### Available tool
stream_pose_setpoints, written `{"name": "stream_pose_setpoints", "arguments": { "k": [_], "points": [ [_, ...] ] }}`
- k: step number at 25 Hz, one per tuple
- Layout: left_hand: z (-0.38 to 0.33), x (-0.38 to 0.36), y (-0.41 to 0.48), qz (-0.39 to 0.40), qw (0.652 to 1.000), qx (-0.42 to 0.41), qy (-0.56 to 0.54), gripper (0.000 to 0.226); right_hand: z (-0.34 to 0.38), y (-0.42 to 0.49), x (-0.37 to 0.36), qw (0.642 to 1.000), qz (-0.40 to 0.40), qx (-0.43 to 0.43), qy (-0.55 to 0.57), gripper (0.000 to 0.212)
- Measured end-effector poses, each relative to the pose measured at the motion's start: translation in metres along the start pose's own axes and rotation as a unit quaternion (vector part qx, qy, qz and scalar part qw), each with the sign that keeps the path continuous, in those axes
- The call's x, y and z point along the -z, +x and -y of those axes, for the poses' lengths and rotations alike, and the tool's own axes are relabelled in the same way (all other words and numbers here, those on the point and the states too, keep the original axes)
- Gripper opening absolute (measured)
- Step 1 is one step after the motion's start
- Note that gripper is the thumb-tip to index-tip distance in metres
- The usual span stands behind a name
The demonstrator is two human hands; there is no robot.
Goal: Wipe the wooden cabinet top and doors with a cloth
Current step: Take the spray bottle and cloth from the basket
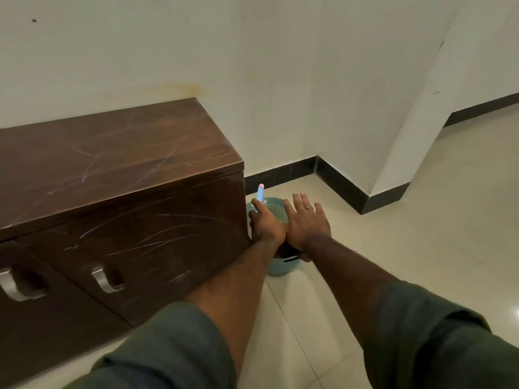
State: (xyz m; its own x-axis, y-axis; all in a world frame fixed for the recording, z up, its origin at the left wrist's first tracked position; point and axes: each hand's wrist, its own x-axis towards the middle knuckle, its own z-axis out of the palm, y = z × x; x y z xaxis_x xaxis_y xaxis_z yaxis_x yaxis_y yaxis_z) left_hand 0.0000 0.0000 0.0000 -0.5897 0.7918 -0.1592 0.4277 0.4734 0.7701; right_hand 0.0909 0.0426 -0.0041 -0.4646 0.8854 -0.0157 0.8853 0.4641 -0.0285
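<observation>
The dark wooden cabinet (120,153) stands against the wall, its top and doors streaked with pale scratch-like marks. To its right a teal perforated basket (282,269) sits on the floor. Both my hands reach over it. My left hand (266,224) is down at the basket's left side, next to a slim blue item with a pink tip (260,192) that sticks up; its fingers are mostly hidden. My right hand (306,220) lies flat above the basket with fingers spread and a ring on one. A dark shape (288,249) under the hands may be a cloth.
Two metal handles (105,279) (14,284) are on the cabinet doors. Beige floor tiles (407,234) stretch to the right. A dark skirting (337,178) runs along the white wall and round a corner pillar.
</observation>
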Motion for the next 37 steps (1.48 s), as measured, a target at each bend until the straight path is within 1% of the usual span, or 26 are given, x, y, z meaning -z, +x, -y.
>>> {"name": "stream_pose_setpoints", "arguments": {
  "k": [2, 3, 4, 5, 6, 8, 10, 11, 13, 14, 16, 18, 19, 20, 21, 23, 24, 25, 27, 28, 32, 33, 34, 35, 36, 37],
  "points": [
    [-0.001, 0.004, 0.009, -0.026, 0.999, 0.015, -0.029, 0.082, 0.002, 0.003, 0.000, 1.000, 0.003, -0.009, -0.008, 0.077],
    [0.000, 0.006, 0.011, -0.037, 0.998, 0.035, -0.028, 0.068, 0.003, 0.004, -0.001, 0.999, 0.022, -0.023, -0.008, 0.077],
    [0.006, 0.005, 0.021, -0.054, 0.996, 0.053, -0.043, 0.054, 0.005, 0.004, -0.002, 0.998, 0.050, -0.047, 0.002, 0.078],
    [0.006, 0.007, 0.024, -0.048, 0.994, 0.070, -0.070, 0.042, 0.007, 0.004, -0.006, 0.993, 0.088, -0.076, 0.007, 0.080],
    [0.008, 0.007, 0.026, -0.039, 0.993, 0.077, -0.081, 0.036, 0.008, 0.002, -0.009, 0.987, 0.124, -0.106, 0.013, 0.082],
    [0.009, 0.007, 0.029, -0.038, 0.995, 0.070, -0.052, 0.035, 0.005, 0.001, -0.010, 0.975, 0.148, -0.155, 0.051, 0.076],
    [0.009, 0.005, 0.031, -0.047, 0.988, 0.098, -0.114, 0.036, 0.003, 0.003, -0.010, 0.976, 0.112, -0.169, 0.076, 0.066],
    [0.006, 0.006, 0.028, -0.041, 0.982, 0.109, -0.149, 0.037, 0.003, 0.003, -0.010, 0.981, 0.086, -0.166, 0.058, 0.063],
    [0.005, 0.003, 0.028, -0.036, 0.973, 0.114, -0.195, 0.042, 0.005, 0.003, -0.011, 0.985, 0.059, -0.160, 0.041, 0.056],
    [0.007, 0.001, 0.029, -0.039, 0.974, 0.107, -0.195, 0.043, 0.007, 0.004, -0.011, 0.984, 0.057, -0.161, 0.055, 0.051],
    [0.010, -0.001, 0.029, -0.050, 0.976, 0.084, -0.195, 0.039, 0.008, 0.007, -0.009, 0.977, 0.053, -0.178, 0.108, 0.039],
    [0.014, -0.003, 0.024, -0.061, 0.981, 0.042, -0.179, 0.032, 0.006, 0.013, -0.004, 0.959, 0.022, -0.204, 0.193, 0.030],
    [0.016, -0.004, 0.021, -0.065, 0.985, 0.012, -0.161, 0.029, 0.004, 0.016, 0.000, 0.941, -0.001, -0.221, 0.258, 0.030],
    [0.017, -0.004, 0.019, -0.068, 0.987, -0.021, -0.141, 0.028, 0.002, 0.020, 0.005, 0.908, -0.026, -0.241, 0.341, 0.031],
    [0.016, -0.004, 0.018, -0.067, 0.988, -0.051, -0.126, 0.028, 0.001, 0.022, 0.009, 0.860, -0.049, -0.265, 0.432, 0.033],
    [0.008, -0.002, 0.017, -0.070, 0.987, -0.085, -0.118, 0.030, 0.000, 0.024, 0.018, 0.735, -0.077, -0.309, 0.599, 0.032],
    [0.003, 0.000, 0.015, -0.074, 0.986, -0.093, -0.121, 0.032, -0.001, 0.022, 0.021, 0.674, -0.078, -0.318, 0.662, 0.030],
    [-0.002, 0.002, 0.012, -0.080, 0.984, -0.097, -0.124, 0.035, -0.003, 0.019, 0.024, 0.625, -0.076, -0.314, 0.711, 0.028],
    [-0.006, 0.008, 0.007, -0.086, 0.982, -0.103, -0.133, 0.039, -0.008, 0.013, 0.030, 0.547, -0.068, -0.287, 0.783, 0.029],
    [-0.008, 0.011, 0.003, -0.075, 0.982, -0.104, -0.138, 0.039, -0.012, 0.010, 0.034, 0.510, -0.065, -0.267, 0.815, 0.030],
    [-0.030, 0.032, -0.025, -0.028, 0.981, -0.136, -0.133, 0.024, -0.013, 0.003, 0.062, 0.354, -0.055, -0.194, 0.913, 0.037],
    [-0.041, 0.038, -0.035, -0.024, 0.980, -0.143, -0.138, 0.021, -0.010, 0.000, 0.071, 0.326, -0.045, -0.187, 0.925, 0.038],
    [-0.052, 0.047, -0.043, -0.025, 0.979, -0.146, -0.143, 0.021, -0.004, -0.003, 0.085, 0.311, -0.037, -0.181, 0.932, 0.038],
    [-0.064, 0.056, -0.050, -0.029, 0.978, -0.145, -0.148, 0.021, 0.001, -0.005, 0.100, 0.305, -0.033, -0.171, 0.936, 0.037],
    [-0.074, 0.064, -0.058, -0.037, 0.977, -0.143, -0.155, 0.022, 0.004, -0.005, 0.116, 0.309, -0.030, -0.155, 0.938, 0.036],
    [-0.084, 0.076, -0.064, -0.049, 0.975, -0.143, -0.164, 0.025, 0.009, -0.004, 0.137, 0.328, -0.022, -0.140, 0.934, 0.033]
  ]
}}
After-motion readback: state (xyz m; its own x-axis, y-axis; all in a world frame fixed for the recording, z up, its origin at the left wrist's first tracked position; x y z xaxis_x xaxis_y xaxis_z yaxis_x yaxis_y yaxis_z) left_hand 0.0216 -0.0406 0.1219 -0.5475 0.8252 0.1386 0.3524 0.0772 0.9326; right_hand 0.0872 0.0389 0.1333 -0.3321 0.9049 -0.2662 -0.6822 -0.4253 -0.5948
